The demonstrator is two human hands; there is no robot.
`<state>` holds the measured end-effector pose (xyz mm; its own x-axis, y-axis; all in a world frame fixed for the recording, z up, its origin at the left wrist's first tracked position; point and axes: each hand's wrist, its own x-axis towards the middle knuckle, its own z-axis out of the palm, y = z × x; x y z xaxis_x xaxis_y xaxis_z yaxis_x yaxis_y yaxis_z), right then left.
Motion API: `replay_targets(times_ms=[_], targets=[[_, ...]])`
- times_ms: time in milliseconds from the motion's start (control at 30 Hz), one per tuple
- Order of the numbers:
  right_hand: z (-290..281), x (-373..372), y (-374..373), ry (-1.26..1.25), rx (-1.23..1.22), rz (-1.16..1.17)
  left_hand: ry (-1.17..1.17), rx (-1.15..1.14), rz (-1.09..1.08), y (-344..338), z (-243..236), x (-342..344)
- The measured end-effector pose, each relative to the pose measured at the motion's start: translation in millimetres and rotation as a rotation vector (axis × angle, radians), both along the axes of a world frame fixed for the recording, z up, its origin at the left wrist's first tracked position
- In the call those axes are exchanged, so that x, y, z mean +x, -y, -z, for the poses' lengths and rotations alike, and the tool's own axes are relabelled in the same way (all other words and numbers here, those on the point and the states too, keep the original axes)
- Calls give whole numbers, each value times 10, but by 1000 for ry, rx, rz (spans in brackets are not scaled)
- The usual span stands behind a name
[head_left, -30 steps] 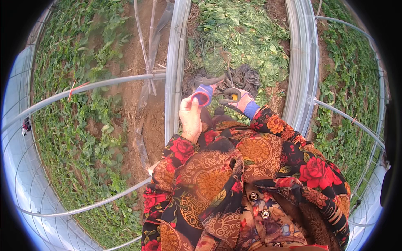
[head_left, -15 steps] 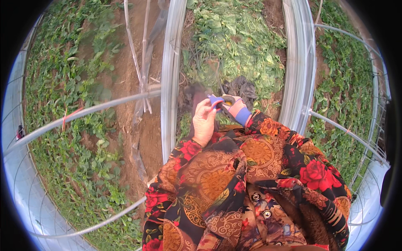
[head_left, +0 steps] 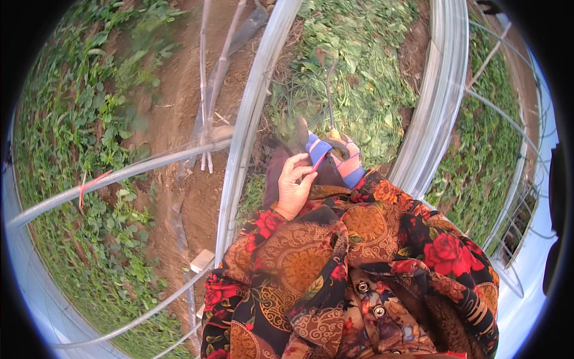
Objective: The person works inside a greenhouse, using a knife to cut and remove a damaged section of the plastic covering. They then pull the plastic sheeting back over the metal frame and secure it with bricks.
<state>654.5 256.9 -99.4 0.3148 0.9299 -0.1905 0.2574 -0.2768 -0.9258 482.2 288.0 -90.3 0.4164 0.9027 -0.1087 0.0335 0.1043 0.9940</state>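
Up front, bare left hand point(head_left: 293, 188) pinches a glove cuff point(head_left: 315, 151) — gloved right hand point(head_left: 347, 157) grips a hooked tool point(head_left: 328, 90).

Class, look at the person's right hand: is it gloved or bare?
Gloved. The right hand wears a pink and blue glove and grips a thin hooked tool; the left hand is bare, touching the glove's cuff.
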Motion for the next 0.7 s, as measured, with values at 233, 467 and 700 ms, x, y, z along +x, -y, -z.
replay_targets(times_ms=[233,467,700], targets=[[235,452,-864,181,-151,-141,52,493,194,-804,-110,536],[117,668,-1348,-534,-227,-102,-197,-160,467,-783,169,835],[29,1315,-1683,-680,-485,-209,579,-662,-105,-1065,165,1658]])
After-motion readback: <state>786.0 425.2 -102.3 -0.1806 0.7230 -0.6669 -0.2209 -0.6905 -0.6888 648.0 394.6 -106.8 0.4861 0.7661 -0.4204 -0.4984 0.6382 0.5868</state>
